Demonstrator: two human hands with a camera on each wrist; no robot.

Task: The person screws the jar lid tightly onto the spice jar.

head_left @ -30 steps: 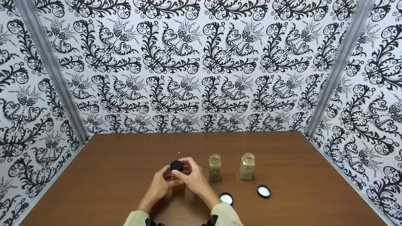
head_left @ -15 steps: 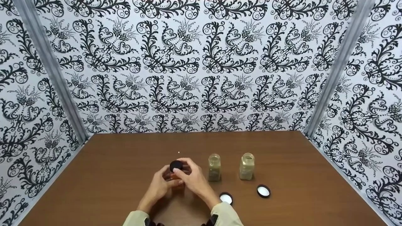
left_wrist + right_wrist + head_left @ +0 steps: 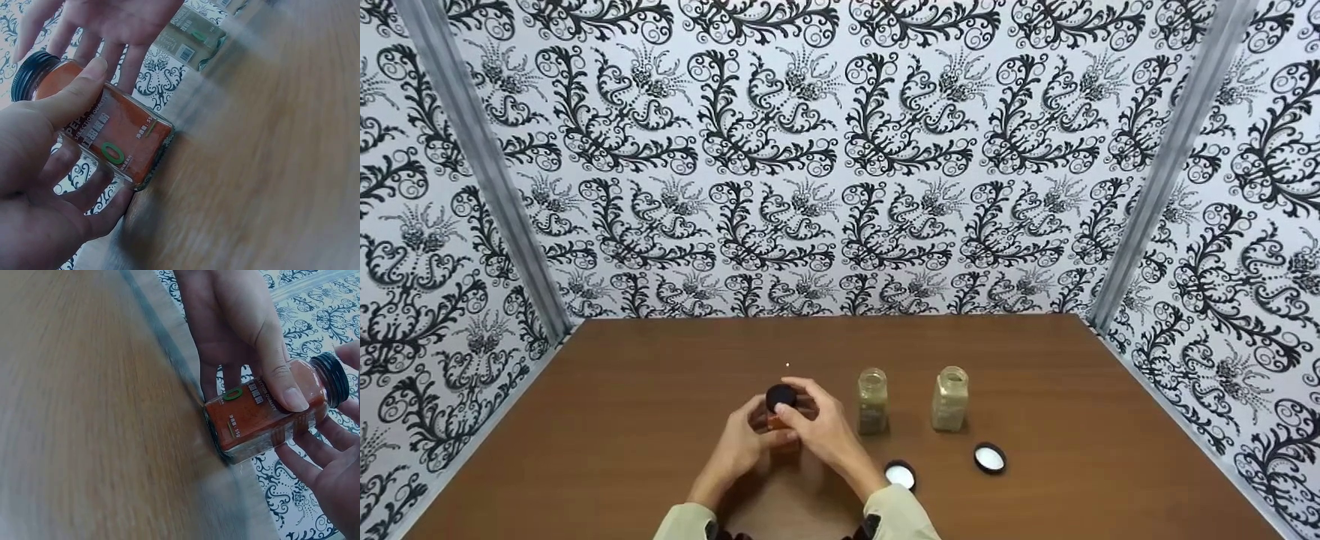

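Observation:
A square glass spice jar of orange-red powder (image 3: 132, 135) stands upright on the table, its label facing the person. My left hand (image 3: 740, 444) grips the jar's body, the thumb across the front and the fingers along the far side. On the jar sits a black ribbed screw lid (image 3: 781, 397). My right hand (image 3: 826, 429) holds the lid between its thumb and fingers, seen also in the right wrist view beside the lid's rim (image 3: 332, 379). Parts of the far-side fingers are hidden by the jar.
To the right stand two lidless glass jars, a greenish one (image 3: 873, 409) and a paler one (image 3: 950, 405). Two black lids with white linings, the nearer (image 3: 900, 475) and the farther (image 3: 990, 457), lie upturned on the brown table (image 3: 675, 367). Patterned walls (image 3: 840, 187) enclose it.
The right thumb has shifted slightly on the lid. Both hands and the jar stay in nearly the same place, and the other jars and lids have not moved.

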